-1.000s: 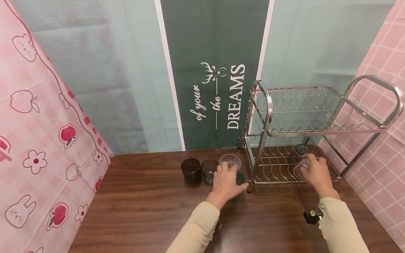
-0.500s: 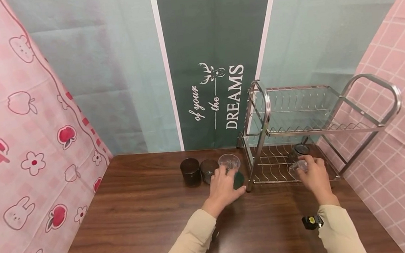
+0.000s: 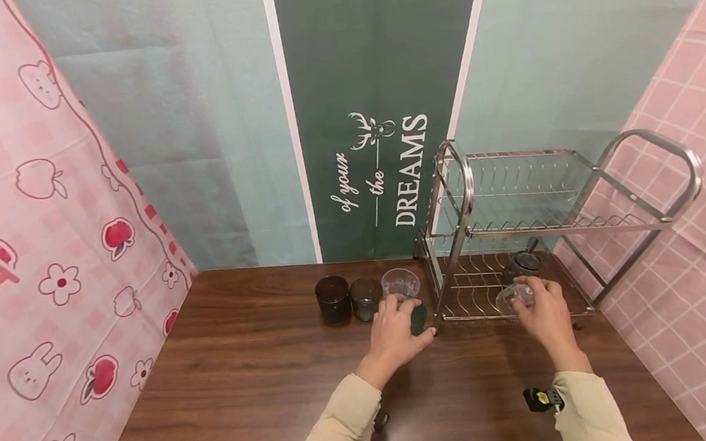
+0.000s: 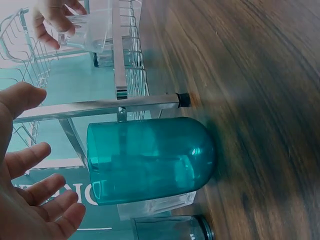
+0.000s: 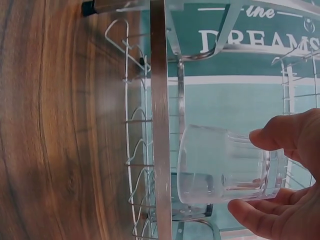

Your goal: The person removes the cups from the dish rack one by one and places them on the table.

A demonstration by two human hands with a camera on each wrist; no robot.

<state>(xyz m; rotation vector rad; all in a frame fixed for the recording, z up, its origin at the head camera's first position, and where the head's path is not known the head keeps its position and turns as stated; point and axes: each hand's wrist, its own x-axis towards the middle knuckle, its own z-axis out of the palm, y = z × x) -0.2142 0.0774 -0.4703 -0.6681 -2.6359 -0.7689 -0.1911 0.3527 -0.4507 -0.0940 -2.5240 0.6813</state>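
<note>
My right hand [image 3: 549, 314] pinches a clear cup [image 5: 205, 162] by its base end. The cup is upside down, its rim toward the lower tier of the metal dish rack [image 3: 568, 232]; whether the rim touches the wires, I cannot tell. My left hand [image 3: 394, 332] hovers at a teal round-bottomed cup [image 4: 150, 160] on the table, just left of the rack. In the left wrist view its fingers are spread, apart from the teal cup. In the head view that hand partly hides the cup.
Left of the teal cup stand another clear cup [image 3: 400, 281], a grey see-through cup [image 3: 364, 298] and a dark cup [image 3: 333, 299]. A dark see-through glass [image 3: 525, 260] sits on the rack's lower tier, behind the held cup. Rack posts rise between my hands.
My right hand has shifted slightly left and toward me with the clear cup. My left hand stays about where it was, beside the teal cup.
</note>
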